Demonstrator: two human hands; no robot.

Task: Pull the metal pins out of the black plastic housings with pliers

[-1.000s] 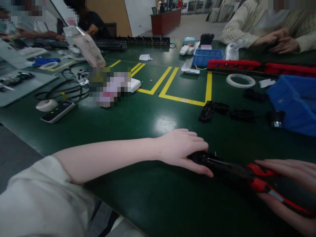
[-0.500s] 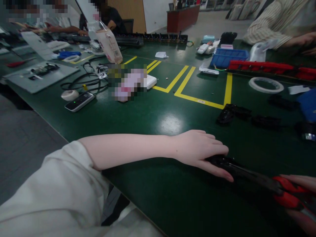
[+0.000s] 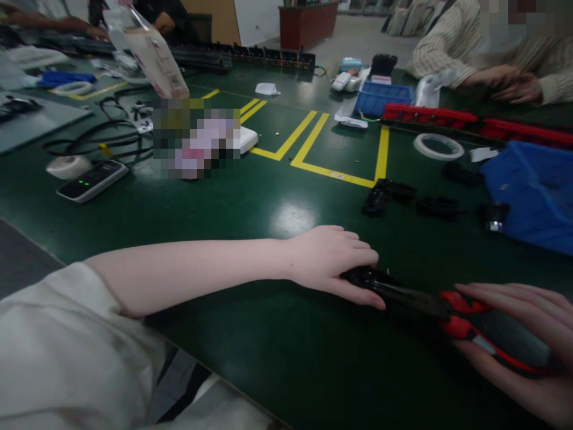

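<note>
My left hand [image 3: 335, 260] is closed over a small black plastic-looking part [image 3: 363, 276] and presses it against the green table. The fingers hide much of this part. My right hand [image 3: 514, 340] is wrapped round the red handles of a pair of long-nosed pliers [image 3: 443, 307]. The pliers' dark jaws point left and reach the black part just beside my left thumb. Whether the tips grip it cannot be made out. Several more black parts [image 3: 376, 197] lie on the table beyond my hands.
A blue bin [image 3: 532, 197] stands at the right, with a tape roll [image 3: 439, 147] behind it. A long red strip [image 3: 430, 113] and a small blue tray [image 3: 382, 98] lie farther back. At left are a black-screened device [image 3: 93, 181] and cables. A person in striped sleeves [image 3: 443, 48] sits opposite.
The view has swung to the right, so table things appear farther left and more of my right hand and the blue bin shows. The pliers stay at the black part.
</note>
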